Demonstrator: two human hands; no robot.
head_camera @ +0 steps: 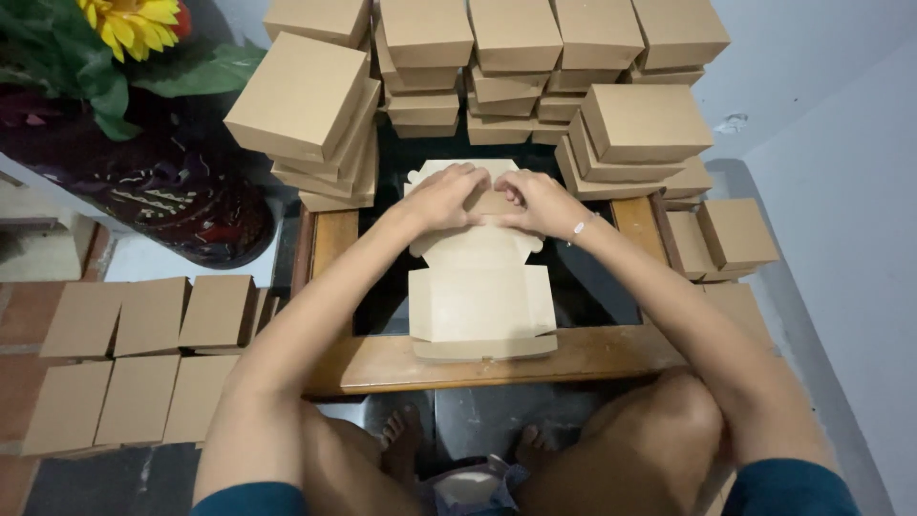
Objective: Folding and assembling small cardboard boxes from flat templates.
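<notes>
A flat, partly folded brown cardboard box blank [480,296] lies on a small wooden-framed table with a dark glass top [382,358]. My left hand [444,198] and my right hand [538,203] press down side by side on the blank's far flap, fingers curled over the fold. The near part of the blank has its side walls raised. A thin bracelet sits on my right wrist.
Stacks of finished brown boxes [306,105] crowd the table's far side, with more at the right [642,134]. Flat box blanks [143,358] lie in rows on the floor at left. A dark vase with a sunflower [134,24] stands far left. A white wall [841,191] runs along the right.
</notes>
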